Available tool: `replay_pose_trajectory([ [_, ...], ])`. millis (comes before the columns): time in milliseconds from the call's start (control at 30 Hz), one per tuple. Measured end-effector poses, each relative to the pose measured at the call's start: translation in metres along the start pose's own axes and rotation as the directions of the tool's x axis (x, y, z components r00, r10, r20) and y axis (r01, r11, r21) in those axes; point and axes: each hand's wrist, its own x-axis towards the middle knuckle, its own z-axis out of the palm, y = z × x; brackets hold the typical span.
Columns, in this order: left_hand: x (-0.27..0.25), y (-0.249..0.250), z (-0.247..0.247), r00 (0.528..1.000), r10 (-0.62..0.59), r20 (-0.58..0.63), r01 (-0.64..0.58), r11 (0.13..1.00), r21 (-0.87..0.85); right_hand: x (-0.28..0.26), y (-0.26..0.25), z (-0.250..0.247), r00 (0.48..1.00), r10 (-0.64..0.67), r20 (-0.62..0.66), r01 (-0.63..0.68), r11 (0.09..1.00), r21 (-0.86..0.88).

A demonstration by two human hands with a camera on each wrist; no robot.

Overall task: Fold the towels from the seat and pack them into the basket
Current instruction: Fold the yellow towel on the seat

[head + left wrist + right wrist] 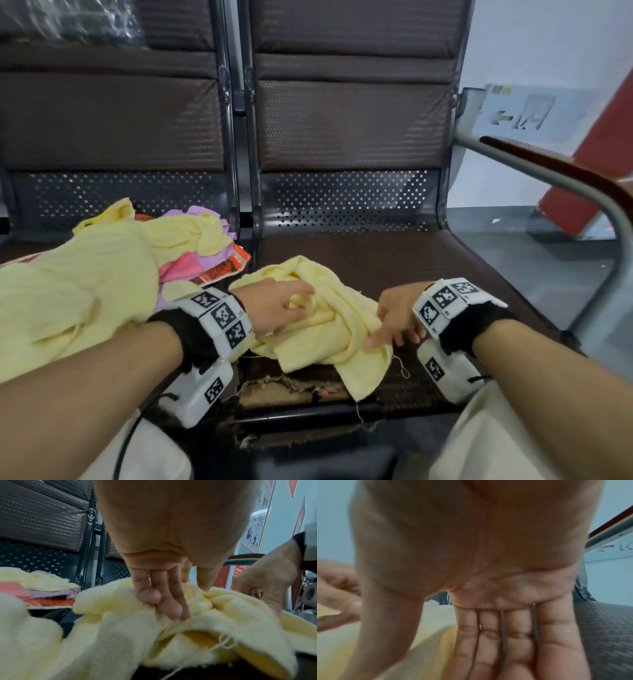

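Observation:
A crumpled pale yellow towel point(342, 318) point(120, 635) point(433, 622) lies at the front of the right-hand brown seat point(394, 253). My left hand point(303, 299) point(164, 597) lies on its left part, fingers fairly straight and digging into a fold, thumb spread apart with a lump of cloth between. My right hand point(387, 325) point(505, 642) is at the towel's right edge, fingers straight and together, forefinger pressing on the cloth. More towels point(102, 274), yellow, pink and purple, are heaped on the left seat. No basket is in view.
An orange-red printed bag point(226, 267) lies under the heap. The seat's front edge point(291, 390) is torn, with loose threads. A metal armrest with a brown top point(565, 171) runs along the right side. Seat backs rise behind.

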Motion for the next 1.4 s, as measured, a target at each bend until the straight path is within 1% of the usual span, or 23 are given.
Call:
replay_pose_trajectory([
  [67, 0.004, 0.002, 0.002, 0.999, -0.034, -0.002, 0.034, 0.999, 0.036, -0.002, -0.006, 0.004, 1.0, -0.004, 0.001, 0.004, 1.0, -0.024],
  [133, 0.009, 0.003, 0.003, 0.996, -0.063, -0.055, 0.066, 0.997, 0.045, -0.002, -0.012, 0.002, 0.999, -0.005, -0.032, 0.006, 0.999, 0.041],
  [233, 0.017, 0.002, 0.005, 0.985, -0.097, -0.143, 0.11, 0.991, 0.082, -0.005, -0.019, -0.007, 0.981, -0.013, -0.192, 0.078, 0.94, 0.333],
  [333, 0.023, -0.003, 0.006, 0.973, -0.126, -0.193, 0.149, 0.982, 0.112, -0.003, -0.02, -0.019, 0.9, 0.079, -0.428, 0.246, 0.72, 0.649],
  [400, 0.024, -0.006, 0.001, 0.961, -0.12, -0.251, 0.128, 0.992, 0.016, 0.001, -0.021, -0.026, 0.815, 0.148, -0.56, 0.333, 0.671, 0.663],
  [500, 0.021, -0.004, -0.011, 0.901, -0.125, -0.416, 0.051, 0.982, -0.184, 0.008, -0.027, -0.03, 0.733, 0.203, -0.65, 0.421, 0.615, 0.667],
  [600, 0.014, -0.001, -0.023, 0.8, -0.141, -0.583, -0.061, 0.948, -0.312, 0.01, -0.032, -0.034, 0.672, 0.255, -0.696, 0.468, 0.582, 0.665],
  [633, 0.011, 0.001, -0.027, 0.762, -0.137, -0.632, -0.118, 0.931, -0.344, 0.009, -0.034, -0.035, 0.649, 0.273, -0.71, 0.506, 0.543, 0.671],
  [667, 0.008, 0.003, -0.032, 0.725, -0.13, -0.677, -0.188, 0.908, -0.375, 0.008, -0.037, -0.036, 0.631, 0.292, -0.718, 0.561, 0.468, 0.683],
  [767, -0.002, 0.014, -0.049, 0.634, -0.137, -0.761, -0.378, 0.804, -0.459, -0.002, -0.046, -0.042, 0.631, 0.279, -0.723, 0.731, 0.096, 0.675],
  [800, -0.006, 0.017, -0.054, 0.616, -0.155, -0.772, -0.428, 0.758, -0.493, -0.007, -0.05, -0.044, 0.633, 0.245, -0.734, 0.753, 0.022, 0.658],
  [867, -0.014, 0.018, -0.06, 0.598, -0.2, -0.776, -0.465, 0.702, -0.54, -0.013, -0.055, -0.044, 0.647, 0.141, -0.749, 0.759, -0.03, 0.65],
  [900, -0.016, 0.017, -0.062, 0.589, -0.212, -0.78, -0.45, 0.716, -0.534, -0.015, -0.056, -0.042, 0.653, 0.09, -0.752, 0.753, 0.022, 0.657],
  [933, -0.018, 0.014, -0.062, 0.583, -0.209, -0.785, -0.423, 0.747, -0.513, -0.014, -0.056, -0.041, 0.649, 0.042, -0.76, 0.748, 0.147, 0.647],
  [967, -0.02, 0.011, -0.061, 0.583, -0.198, -0.788, -0.395, 0.778, -0.488, -0.012, -0.055, -0.038, 0.636, -0.005, -0.772, 0.725, 0.348, 0.595],
  [1033, -0.02, 0.008, -0.06, 0.591, -0.19, -0.784, -0.355, 0.811, -0.465, -0.01, -0.054, -0.034, 0.602, -0.101, -0.792, 0.574, 0.745, 0.342],
  [1067, -0.02, 0.007, -0.059, 0.592, -0.199, -0.781, -0.34, 0.817, -0.466, -0.01, -0.053, -0.032, 0.587, -0.145, -0.797, 0.478, 0.856, 0.196],
  [1133, -0.019, 0.005, -0.058, 0.589, -0.244, -0.77, -0.307, 0.814, -0.493, -0.008, -0.05, -0.03, 0.582, -0.215, -0.785, 0.375, 0.927, 0.024],
  [1200, -0.019, 0.005, -0.057, 0.606, -0.28, -0.744, -0.303, 0.784, -0.542, -0.01, -0.05, -0.03, 0.591, -0.19, -0.784, 0.354, 0.934, 0.04],
  [1233, -0.02, 0.005, -0.057, 0.613, -0.28, -0.738, -0.293, 0.787, -0.542, -0.01, -0.051, -0.03, 0.576, -0.176, -0.798, 0.354, 0.934, 0.05],
  [1267, -0.021, 0.004, -0.056, 0.615, -0.271, -0.741, -0.271, 0.809, -0.521, -0.011, -0.053, -0.03, 0.539, -0.179, -0.823, 0.359, 0.933, 0.032],
  [1300, -0.021, 0.004, -0.056, 0.615, -0.262, -0.744, -0.25, 0.83, -0.499, -0.013, -0.056, -0.03, 0.477, -0.197, -0.856, 0.367, 0.93, -0.01],
  [1400, -0.022, 0.001, -0.055, 0.625, -0.271, -0.732, -0.219, 0.839, -0.497, -0.029, -0.07, -0.033, 0.207, -0.362, -0.909, 0.38, 0.886, -0.266],
])
